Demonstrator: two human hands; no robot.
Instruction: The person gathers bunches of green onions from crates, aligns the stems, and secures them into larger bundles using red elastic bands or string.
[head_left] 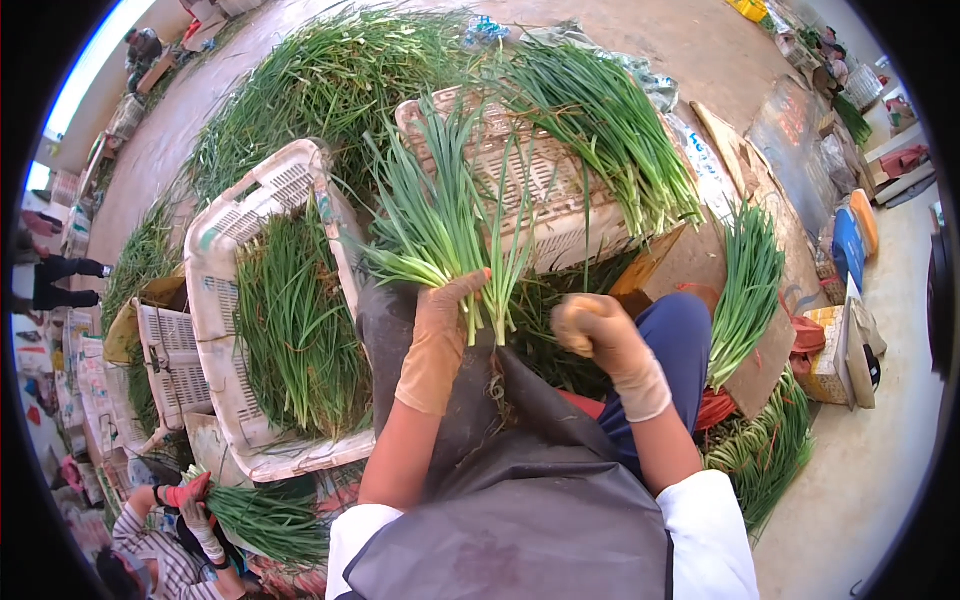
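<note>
My left hand, in a tan glove, is closed round a bunch of green chives above my apron-covered lap. The leaves fan up and away, and the pale stem ends point down toward me. A few thinner chives stand apart at the bunch's right side, by my fingertips. To the right, my right hand, gloved too, is curled into a fist, apart from the bunch. Whatever it may hold is hidden. Beyond the bunch lies an upturned white plastic crate, with a large pile of chives across it.
A white crate of chives stands at my left. Behind it spreads a big heap of chives. On my right, a sorted bundle lies on cardboard. At lower left, another person's gloved hands hold chives.
</note>
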